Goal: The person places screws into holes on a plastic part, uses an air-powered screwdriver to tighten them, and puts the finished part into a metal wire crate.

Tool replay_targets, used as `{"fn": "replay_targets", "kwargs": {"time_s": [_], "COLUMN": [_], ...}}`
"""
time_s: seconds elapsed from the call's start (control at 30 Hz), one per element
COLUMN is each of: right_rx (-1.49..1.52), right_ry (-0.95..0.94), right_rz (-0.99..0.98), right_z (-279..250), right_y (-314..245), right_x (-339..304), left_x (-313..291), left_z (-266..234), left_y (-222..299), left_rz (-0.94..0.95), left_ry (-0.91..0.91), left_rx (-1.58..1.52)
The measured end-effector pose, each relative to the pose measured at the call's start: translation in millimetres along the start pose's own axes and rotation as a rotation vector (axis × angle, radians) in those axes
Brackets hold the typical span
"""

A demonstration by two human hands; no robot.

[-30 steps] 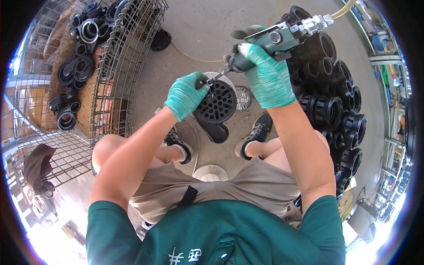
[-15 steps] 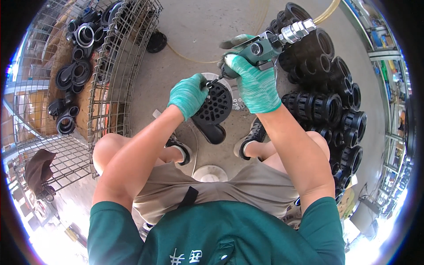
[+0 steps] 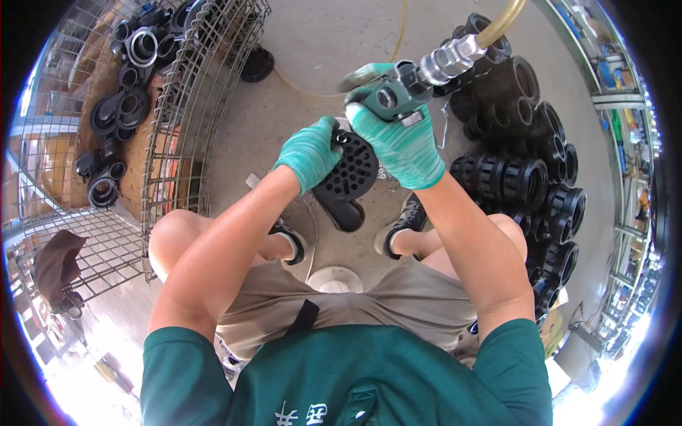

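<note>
My left hand (image 3: 305, 154), in a green knit glove, is closed on the upper left edge of a black casing (image 3: 346, 210). The casing has a round, perforated face and a curved outlet at its lower end. A small bright metal ring (image 3: 342, 138) shows at its upper edge, beside my left fingertips. My right hand (image 3: 399, 148), gloved alike, grips a dark green air-powered driver (image 3: 399, 92) just above the casing's upper right. The driver's front end and bit are hidden behind my right hand. A metal coupling (image 3: 450, 59) joins the driver to a yellowish hose (image 3: 503, 23).
Black ribbed fittings (image 3: 524, 177) are piled on the right. At left stands a wire cage (image 3: 188, 121) holding black casings (image 3: 117, 112). A black round part (image 3: 257, 65) lies beside it on the floor. A white round object (image 3: 335, 277) sits between my feet.
My right hand has swung the driver left and downward, tilting it more upright. Its bit, visible near the metal ring before, is now hidden. My left hand stays on the casing.
</note>
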State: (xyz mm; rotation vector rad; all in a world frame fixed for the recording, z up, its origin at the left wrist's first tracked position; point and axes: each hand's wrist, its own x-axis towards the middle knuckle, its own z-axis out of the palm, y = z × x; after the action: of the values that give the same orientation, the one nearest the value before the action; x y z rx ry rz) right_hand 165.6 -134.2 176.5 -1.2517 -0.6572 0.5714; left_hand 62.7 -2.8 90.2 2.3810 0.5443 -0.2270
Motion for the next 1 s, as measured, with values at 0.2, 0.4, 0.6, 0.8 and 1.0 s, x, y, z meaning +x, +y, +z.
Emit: {"fn": "replay_targets", "kwargs": {"time_s": [0.2, 0.4, 0.6, 0.8, 1.0], "right_rx": [-0.078, -0.132, -0.044, -0.052, -0.026], "right_ry": [-0.142, -0.202, -0.234, -0.102, 0.048], "right_rz": [-0.009, -0.001, 0.056, -0.018, 0.105], "right_z": [13.7, 12.3, 11.1, 8.6, -26.2], "right_y": [0.8, 7.9, 0.9, -23.6, -53.8], "right_x": [0.1, -1.6, 2.0, 9.5, 14.4], "left_x": [-5.2, -2.3, -2.5, -5.7, -13.7], "left_z": [-2.9, 4.6, 2.9, -6.2, -50.5], "left_y": [-2.2, -6.8, -5.5, -6.7, 0.2], "left_rz": [0.086, 0.075, 0.107, 0.008, -0.308], "left_ry": [-0.022, -0.002, 0.022, -0.026, -0.044], "left_rx": [-0.153, -0.213, -0.130, -0.219, -1.396]}}
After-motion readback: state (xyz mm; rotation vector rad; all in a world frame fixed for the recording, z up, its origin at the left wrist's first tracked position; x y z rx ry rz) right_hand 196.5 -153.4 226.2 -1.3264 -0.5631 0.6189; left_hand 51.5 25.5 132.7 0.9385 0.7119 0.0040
